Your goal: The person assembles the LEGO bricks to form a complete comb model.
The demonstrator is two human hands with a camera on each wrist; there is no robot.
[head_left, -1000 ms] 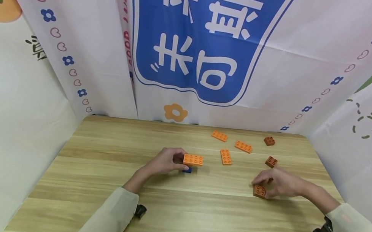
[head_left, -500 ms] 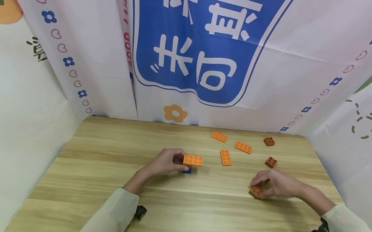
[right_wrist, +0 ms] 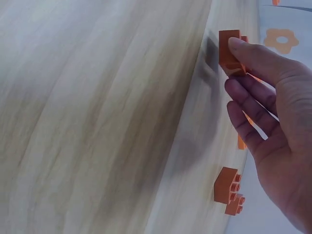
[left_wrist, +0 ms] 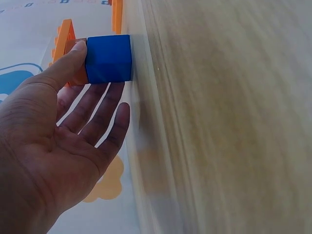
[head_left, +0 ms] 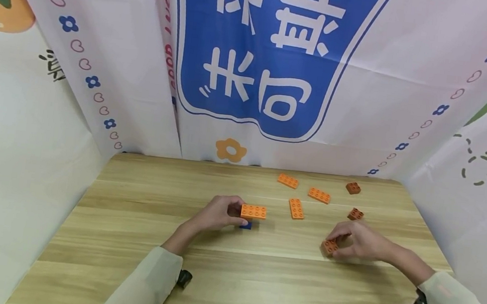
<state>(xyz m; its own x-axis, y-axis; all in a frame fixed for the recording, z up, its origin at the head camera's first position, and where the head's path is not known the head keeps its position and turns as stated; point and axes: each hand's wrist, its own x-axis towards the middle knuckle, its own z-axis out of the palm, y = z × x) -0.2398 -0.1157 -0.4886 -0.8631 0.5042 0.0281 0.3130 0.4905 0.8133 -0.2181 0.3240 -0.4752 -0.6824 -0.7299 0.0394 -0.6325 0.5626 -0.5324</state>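
My left hand [head_left: 217,213] pinches a small stack of toy building bricks at mid-table. A blue block [left_wrist: 109,58] forms its bottom, a reddish-brown brick [left_wrist: 78,74] sits above that, and a flat orange eight-stud brick [head_left: 254,211] overhangs to the right on top. In the left wrist view the thumb presses the brown brick, and the lower fingers lie loosely extended. Between thumb and fingertips, my right hand [head_left: 361,241] grips another brown four-stud brick [head_left: 328,248], slightly tilted. The right wrist view has this brick [right_wrist: 228,41] raised off the tabletop, with a shadow beside it.
Three orange bricks lie loose beyond the hands: one at the back [head_left: 288,180], one to its right [head_left: 319,195] and one nearer [head_left: 296,208]. Two brown bricks, a far one [head_left: 353,188] and a nearer one [head_left: 355,214], lie at right. Printed cloth [head_left: 366,101] walls the wooden table [head_left: 122,263].
My right hand has shifted a little to the left with the brown brick, which has turned in its grip. The left hand and its stack stay in place.
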